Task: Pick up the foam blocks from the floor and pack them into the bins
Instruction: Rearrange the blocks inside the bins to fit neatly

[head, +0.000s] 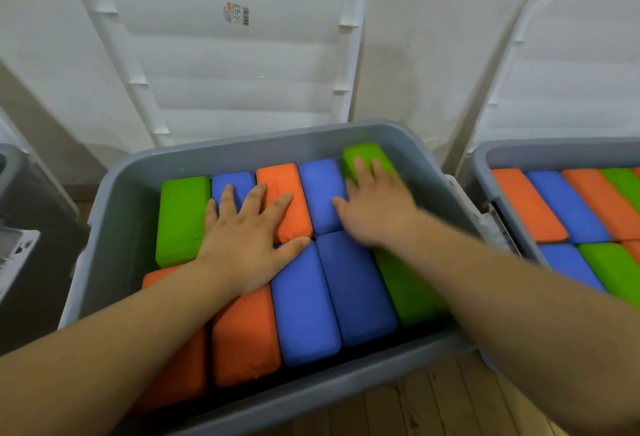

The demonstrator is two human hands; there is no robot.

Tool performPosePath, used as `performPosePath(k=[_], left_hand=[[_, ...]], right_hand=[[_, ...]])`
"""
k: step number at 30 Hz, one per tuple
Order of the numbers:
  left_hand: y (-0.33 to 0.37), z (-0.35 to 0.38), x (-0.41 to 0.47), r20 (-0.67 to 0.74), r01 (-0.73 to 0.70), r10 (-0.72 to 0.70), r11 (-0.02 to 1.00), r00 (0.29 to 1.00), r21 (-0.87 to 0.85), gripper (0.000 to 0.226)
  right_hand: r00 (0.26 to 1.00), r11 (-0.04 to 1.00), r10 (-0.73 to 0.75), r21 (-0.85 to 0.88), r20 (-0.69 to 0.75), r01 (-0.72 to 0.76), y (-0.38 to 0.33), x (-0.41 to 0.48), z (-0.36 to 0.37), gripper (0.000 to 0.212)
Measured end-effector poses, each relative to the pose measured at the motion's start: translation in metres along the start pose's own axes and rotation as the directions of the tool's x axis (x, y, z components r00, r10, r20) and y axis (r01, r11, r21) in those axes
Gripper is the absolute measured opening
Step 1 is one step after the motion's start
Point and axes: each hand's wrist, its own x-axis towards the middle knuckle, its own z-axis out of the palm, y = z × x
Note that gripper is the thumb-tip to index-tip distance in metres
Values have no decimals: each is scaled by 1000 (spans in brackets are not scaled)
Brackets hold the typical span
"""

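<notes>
A grey bin in front of me holds two rows of foam blocks in green, blue and orange. My left hand lies flat with spread fingers, pressing on the far orange block and the blue block beside it. My right hand lies flat too, its fingers on the raised green block at the far right corner and its palm over a blue block. A green block stands higher at the far left. Near-row blue blocks lie level.
A second grey bin at the right holds more coloured blocks. White bin lids lean against the wall behind both bins. A dark grey container stands at the left. Wooden floor shows at the bottom right.
</notes>
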Motion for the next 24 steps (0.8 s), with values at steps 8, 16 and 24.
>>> performPosePath(k=[8,16,24], left_hand=[[2,0,5,-16,-5,5,1000,1000,5,98],[-8,-6,6,-8,-65,65,998,998,28,97],[-22,-12,-13,66,-174,171,984,983,43,98]], right_hand=[[999,989,30,146,-19,-27,15,5,35,70],[988,963,152,225,-4,-147,-10,-24,35,70],[978,949,188,239,89,-204,-38,-59,33,71]])
